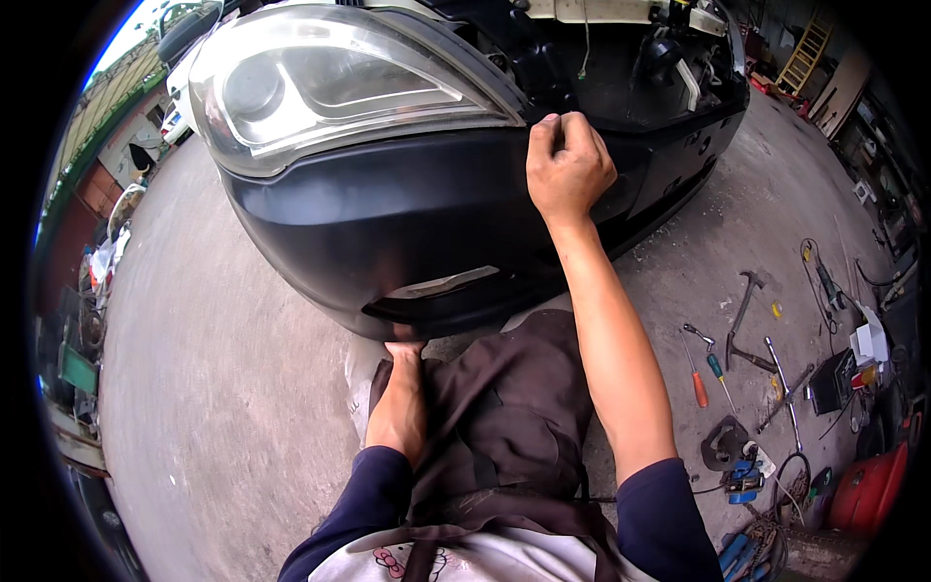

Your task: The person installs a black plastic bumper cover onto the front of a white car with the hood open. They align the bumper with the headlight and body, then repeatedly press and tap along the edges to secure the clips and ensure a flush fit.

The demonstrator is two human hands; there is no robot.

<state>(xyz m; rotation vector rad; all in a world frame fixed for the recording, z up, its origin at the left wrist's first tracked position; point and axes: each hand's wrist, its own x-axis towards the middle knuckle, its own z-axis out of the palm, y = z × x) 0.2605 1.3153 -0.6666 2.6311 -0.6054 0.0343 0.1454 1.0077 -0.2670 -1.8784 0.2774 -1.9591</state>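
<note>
A black car bumper [339,213] curves across the front of a car, just below a large clear headlight [339,87]. My right hand [572,173] is closed at the bumper's upper edge, close to the headlight's inner tip, with its fingers curled over that edge. Low down, my left hand [404,351] reaches up against the underside of the bumper, near a slotted opening [444,284]. The bumper hides the fingers of that hand. A dark brown apron [504,407] covers my lap, close beneath the bumper.
On the concrete floor at right lie a hammer [745,308], an orange-handled screwdriver [699,388], a ratchet [700,336] and a cross-shaped wrench [786,396]. Farther right stand a black box [832,380] and a red container [868,490]. A yellow ladder [805,56] leans at the far right.
</note>
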